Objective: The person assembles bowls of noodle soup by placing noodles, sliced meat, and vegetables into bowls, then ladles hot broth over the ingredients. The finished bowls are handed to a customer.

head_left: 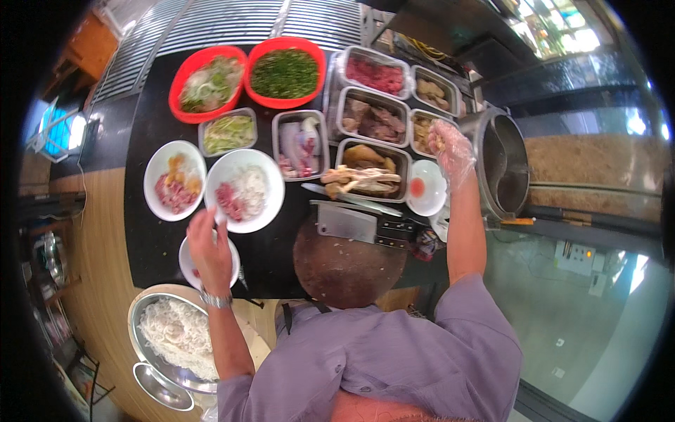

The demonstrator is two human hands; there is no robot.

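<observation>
I see the left hand [209, 254], bare, fingers curled on the near rim of the white bowl [245, 190] of noodles and raw meat on the desk [151, 243]. Right hand [450, 146], gloved, fingers bunched in the steel tray [425, 133]; grip contents unclear. Cleaver [346, 223] lies between both.

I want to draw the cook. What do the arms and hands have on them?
Both arms come out of a purple shirt with the sleeves pushed up. The left hand is bare, with a shiny silver watch on the wrist. The right hand wears a thin, see-through plastic glove that looks crinkly.
</observation>
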